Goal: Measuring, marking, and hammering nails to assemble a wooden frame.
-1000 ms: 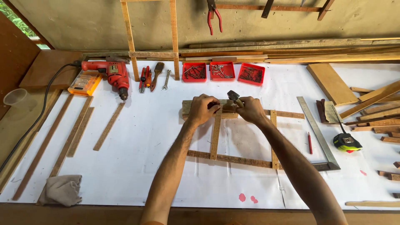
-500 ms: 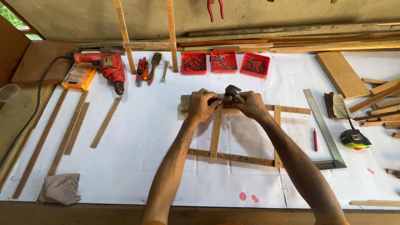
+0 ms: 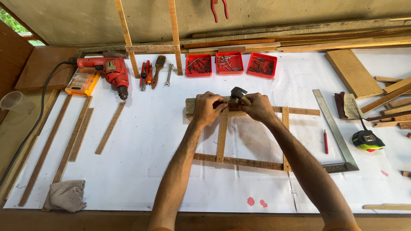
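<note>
Head view looks down on a workbench covered with a white sheet (image 3: 141, 171), where both bare hands meet near the middle, toward the far edge. Left hand (image 3: 208, 108) is curled shut over the top rail of a frame of thin wooden slats (image 3: 222, 137), pressing on it where an upright slat joins; what its fingertips pinch cannot be told. Right hand (image 3: 258, 107) is closed around the handle of a small hammer (image 3: 238, 93), whose dark head sits just above the rail, between the two hands. Beyond the frame, along the far edge, three red trays (image 3: 230, 63) of nails and screws stand side by side. Toward the far left corner lie a red electric drill (image 3: 109, 70), an orange bit case (image 3: 82, 82), red-handled tools (image 3: 146, 73) and a spanner (image 3: 168, 75). Loose slats (image 3: 110, 127) lie along the left side, and a grey rag (image 3: 65, 195) sits at the near left corner. Right of the frame lie a metal square (image 3: 336, 128), a red pencil (image 3: 326, 141) and a yellow-and-black tape measure (image 3: 367, 139), with offcuts of wood (image 3: 352, 72) near the right edge.
</note>
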